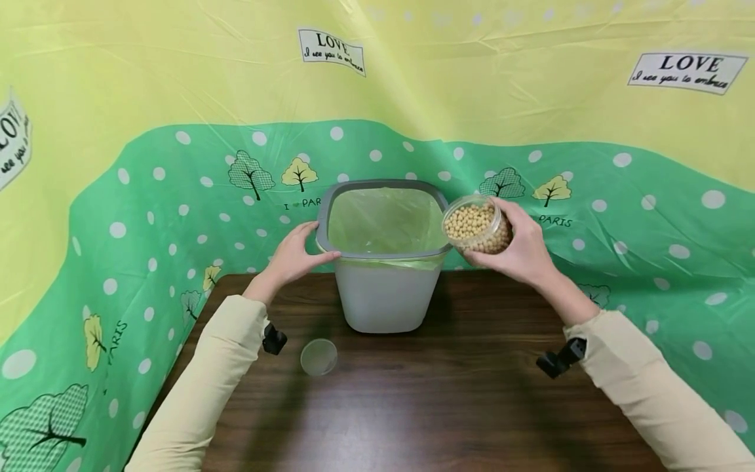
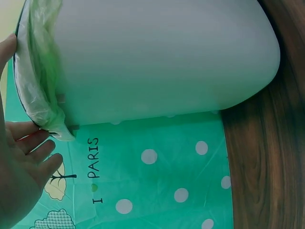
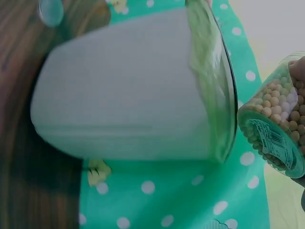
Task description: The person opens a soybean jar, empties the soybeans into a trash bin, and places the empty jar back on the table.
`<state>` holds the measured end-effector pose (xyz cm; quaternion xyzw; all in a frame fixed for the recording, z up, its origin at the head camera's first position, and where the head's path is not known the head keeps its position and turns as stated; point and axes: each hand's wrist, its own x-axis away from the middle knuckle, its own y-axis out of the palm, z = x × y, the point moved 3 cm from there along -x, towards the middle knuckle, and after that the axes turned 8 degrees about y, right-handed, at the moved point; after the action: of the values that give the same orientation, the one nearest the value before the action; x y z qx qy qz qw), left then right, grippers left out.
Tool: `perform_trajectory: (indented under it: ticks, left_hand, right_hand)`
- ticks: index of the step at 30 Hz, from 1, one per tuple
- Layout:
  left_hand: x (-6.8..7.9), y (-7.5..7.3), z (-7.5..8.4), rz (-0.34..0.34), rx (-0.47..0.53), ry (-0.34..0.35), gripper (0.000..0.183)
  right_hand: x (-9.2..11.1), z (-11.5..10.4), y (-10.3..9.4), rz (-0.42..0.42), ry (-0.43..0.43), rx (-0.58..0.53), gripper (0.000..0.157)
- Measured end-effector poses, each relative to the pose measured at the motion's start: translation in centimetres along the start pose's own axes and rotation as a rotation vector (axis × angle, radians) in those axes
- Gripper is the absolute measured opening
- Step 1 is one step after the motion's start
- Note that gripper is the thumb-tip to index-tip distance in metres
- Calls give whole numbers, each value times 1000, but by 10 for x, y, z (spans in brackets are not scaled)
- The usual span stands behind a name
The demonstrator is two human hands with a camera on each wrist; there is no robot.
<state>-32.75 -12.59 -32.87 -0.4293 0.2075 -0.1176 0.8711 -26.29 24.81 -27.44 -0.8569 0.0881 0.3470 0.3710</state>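
Observation:
A light grey trash bin (image 1: pixel 389 298) with a darker rim stands upright on the table, lined with a thin green plastic bag (image 1: pixel 383 223). My left hand (image 1: pixel 295 254) is spread at the bin's left front corner, its thumb and fingertips touching the rim; the left wrist view shows fairly straight fingers (image 2: pixel 35 143) there. My right hand (image 1: pixel 519 246) grips a clear plastic jar (image 1: pixel 498 236) beside the bin's right rim. The jar is tilted, its uncovered mouth toward the bin, and pale round beans (image 1: pixel 468 221) fill much of it. In the right wrist view its labelled base (image 3: pixel 274 143) shows.
A round translucent lid (image 1: pixel 318 357) lies on the dark wooden table (image 1: pixel 413 400), left of the bin's front. Behind the table hangs a green and yellow printed cloth (image 1: pixel 377 144), close to the back of the bin.

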Motion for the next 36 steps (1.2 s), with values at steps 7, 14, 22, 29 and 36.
perform_trajectory:
  ticks: [7,14,22,29,36]
  left_hand:
    - [-1,-3,-2,-11,1,-18,92]
    - [-1,-2,0,-11,33,-32,92]
    - [-1,-1,1,0,60,-45,92]
    - [1,-2,1,-1,65,-49,92]
    - [1,-2,0,-4,80,-62,92]
  right_hand:
    - [-42,12,8,-43,-12,95,93]
    - [-62,24,19,-116,-56,182,94]
    - [-68,26,23,-163,-217,291,95]
    - [-72,24,26,-191,-348,386,94]
    - [-74,24,24,-199,-478,453,97]
